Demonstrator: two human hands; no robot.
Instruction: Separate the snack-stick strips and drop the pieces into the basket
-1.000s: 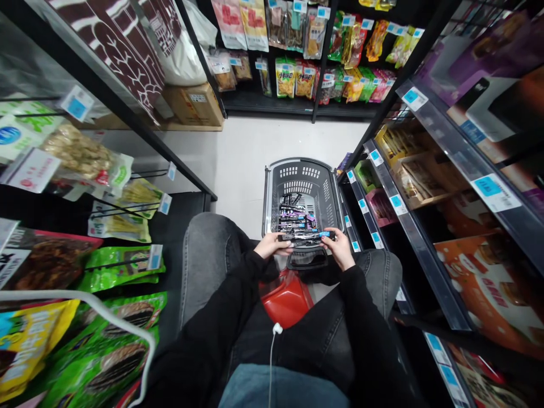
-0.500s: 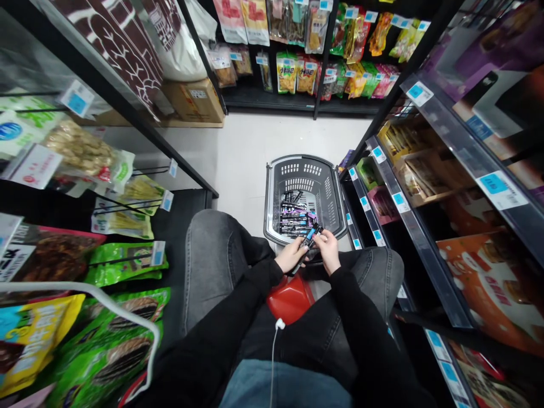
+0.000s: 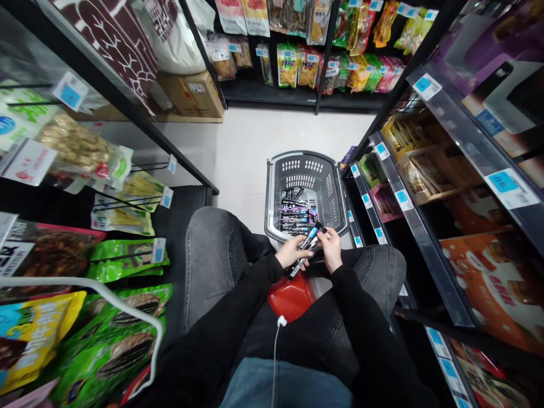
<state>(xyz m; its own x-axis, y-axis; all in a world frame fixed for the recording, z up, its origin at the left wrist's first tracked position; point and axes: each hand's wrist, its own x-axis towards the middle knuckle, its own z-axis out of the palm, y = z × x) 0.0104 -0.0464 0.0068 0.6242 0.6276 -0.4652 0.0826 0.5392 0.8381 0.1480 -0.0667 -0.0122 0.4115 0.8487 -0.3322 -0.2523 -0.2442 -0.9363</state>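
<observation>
My left hand (image 3: pixel 290 253) is closed around a few slim black stick-shaped packets (image 3: pixel 307 242) with blue and white print. The packets slant up to the right over the near rim of a grey plastic shopping basket (image 3: pixel 278 171). At their upper end, the fingers of my right hand (image 3: pixel 331 248) pinch the packet tips. More slim black packets (image 3: pixel 297 218), some with purple or blue marks, lie in a loose pile on the basket's floor. Below my hands, a red, shiny object (image 3: pixel 291 297) sits between my legs, its kind unclear.
A white cable (image 3: pixel 274 351) runs down over my lap. Hanging snack bags (image 3: pixel 127 255) crowd the left rack. Shelves with price tags (image 3: pixel 402 198) stand close on the right. Bagged snacks (image 3: pixel 297 67) hang at the back, and a cardboard box (image 3: pixel 191 96) sits behind the left rack.
The packets in my hands have turned slightly, showing more of their length. My right hand has shifted slightly right and down. The basket stays in place.
</observation>
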